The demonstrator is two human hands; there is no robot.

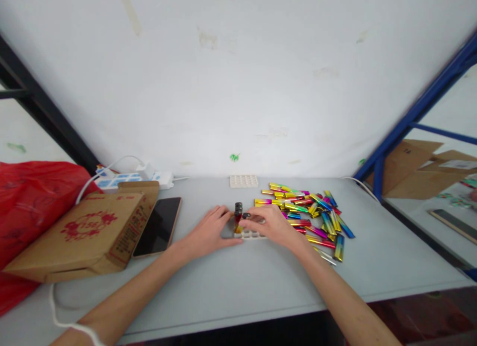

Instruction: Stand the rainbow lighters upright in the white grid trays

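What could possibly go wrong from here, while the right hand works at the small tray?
The right hand is close beside the black-topped pieces standing at the left end of the tray and might tip them. The right forearm lies near the pile of shiny pieces and could sweep some aside.

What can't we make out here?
Right end of near off-white tray: head view, behind right hand.
Count of narrow shiny multicoloured pieces: head view, they overlap.
Small print on brown cardboard box: head view, too blurred.
Rest of red plastic bag: head view, cut off by left edge.
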